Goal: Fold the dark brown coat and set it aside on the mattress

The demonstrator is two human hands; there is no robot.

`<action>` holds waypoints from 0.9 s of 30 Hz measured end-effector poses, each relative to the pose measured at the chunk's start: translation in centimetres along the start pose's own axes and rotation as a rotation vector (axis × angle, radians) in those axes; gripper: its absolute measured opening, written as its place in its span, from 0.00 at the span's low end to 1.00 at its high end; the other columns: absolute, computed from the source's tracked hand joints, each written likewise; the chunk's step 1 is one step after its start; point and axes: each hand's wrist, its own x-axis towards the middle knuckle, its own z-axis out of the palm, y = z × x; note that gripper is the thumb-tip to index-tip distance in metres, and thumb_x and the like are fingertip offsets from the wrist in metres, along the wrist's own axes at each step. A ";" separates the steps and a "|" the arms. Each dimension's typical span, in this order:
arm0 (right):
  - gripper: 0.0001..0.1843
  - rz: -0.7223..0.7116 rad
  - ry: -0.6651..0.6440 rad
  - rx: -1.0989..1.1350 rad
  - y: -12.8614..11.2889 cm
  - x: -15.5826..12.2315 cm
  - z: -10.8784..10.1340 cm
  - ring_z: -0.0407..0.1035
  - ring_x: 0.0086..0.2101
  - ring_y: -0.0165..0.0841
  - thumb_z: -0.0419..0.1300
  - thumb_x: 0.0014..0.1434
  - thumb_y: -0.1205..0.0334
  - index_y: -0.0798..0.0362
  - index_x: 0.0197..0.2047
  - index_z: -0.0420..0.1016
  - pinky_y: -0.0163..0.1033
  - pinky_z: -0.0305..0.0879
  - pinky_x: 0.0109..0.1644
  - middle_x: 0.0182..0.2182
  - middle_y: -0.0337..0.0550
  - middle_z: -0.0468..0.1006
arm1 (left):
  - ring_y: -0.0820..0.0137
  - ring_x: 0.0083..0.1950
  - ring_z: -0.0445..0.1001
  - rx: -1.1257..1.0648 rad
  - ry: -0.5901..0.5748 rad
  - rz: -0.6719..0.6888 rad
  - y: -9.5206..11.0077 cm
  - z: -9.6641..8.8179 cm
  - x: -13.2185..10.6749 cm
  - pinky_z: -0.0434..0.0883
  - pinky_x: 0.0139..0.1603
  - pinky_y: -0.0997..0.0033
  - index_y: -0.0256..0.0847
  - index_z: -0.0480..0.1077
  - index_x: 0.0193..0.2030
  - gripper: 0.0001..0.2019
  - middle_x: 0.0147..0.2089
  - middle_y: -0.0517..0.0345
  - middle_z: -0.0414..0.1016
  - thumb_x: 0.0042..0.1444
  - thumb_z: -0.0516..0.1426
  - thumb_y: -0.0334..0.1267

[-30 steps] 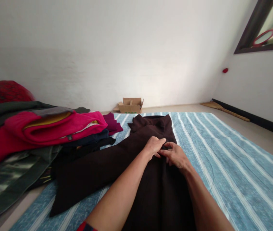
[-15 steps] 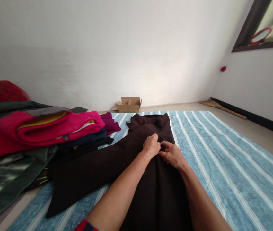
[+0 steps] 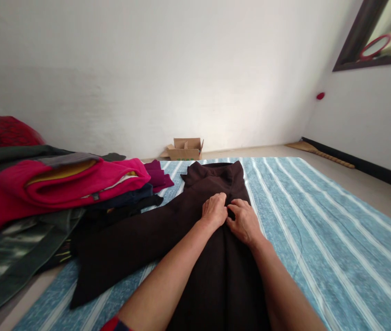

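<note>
Dark brown trousers (image 3: 168,220) lie across a blue-and-white striped sheet (image 3: 319,220). One leg slants off to the left, the other runs down towards me, and the waist end is at the top. My left hand (image 3: 215,209) is closed on the cloth a little below the waist part, fingers curled down into it. Right beside it, my right hand (image 3: 244,219) pinches the same trousers, thumb and fingers bent together. The fingertips of both hands are partly hidden.
A heap of clothes fills the left side, with a pink garment (image 3: 119,172) on top and a purple folded one (image 3: 157,174) beside it. Behind the sheet's far edge, an open cardboard box (image 3: 190,151) stands by the white wall (image 3: 181,69).
Both hands stay at the same spot on the trousers. My right hand has turned slightly, its fingers more curled over the cloth, and the left leg's end has shifted a little right.
</note>
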 end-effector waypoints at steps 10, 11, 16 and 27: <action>0.26 0.026 -0.226 -0.066 0.0 -0.4 1.1 0.45 0.62 0.42 0.45 0.62 0.53 0.57 0.60 0.61 0.47 0.47 0.61 0.62 0.52 0.55 | 0.73 0.36 0.74 -0.187 -0.035 0.074 -1.8 -1.0 -0.3 0.69 0.37 0.77 0.40 0.69 0.41 0.13 0.38 0.58 0.76 0.47 0.55 0.28; 0.27 0.039 -0.251 -0.071 -0.1 -0.4 1.1 0.43 0.63 0.42 0.44 0.63 0.52 0.57 0.61 0.59 0.48 0.45 0.62 0.63 0.51 0.53 | 0.73 0.36 0.74 -0.227 -0.020 0.073 -2.3 -1.5 -0.4 0.69 0.38 0.77 0.39 0.69 0.42 0.13 0.39 0.57 0.76 0.47 0.56 0.29; 0.30 0.068 -0.326 -0.073 -0.4 -0.6 1.1 0.38 0.64 0.42 0.42 0.63 0.51 0.57 0.64 0.52 0.51 0.41 0.63 0.65 0.50 0.47 | 0.67 0.44 0.73 -0.093 0.114 -0.086 -7.1 -6.3 -2.5 0.68 0.47 0.71 0.39 0.69 0.46 0.14 0.45 0.54 0.75 0.51 0.55 0.36; 0.31 0.056 -0.311 -0.090 -0.7 -1.0 1.3 0.38 0.64 0.42 0.40 0.64 0.52 0.61 0.65 0.51 0.51 0.39 0.63 0.65 0.52 0.47 | 0.53 0.53 0.69 0.377 -0.211 -0.400 -20.7 -13.0 -10.6 0.65 0.49 0.62 0.31 0.68 0.50 0.28 0.53 0.37 0.69 0.53 0.46 0.52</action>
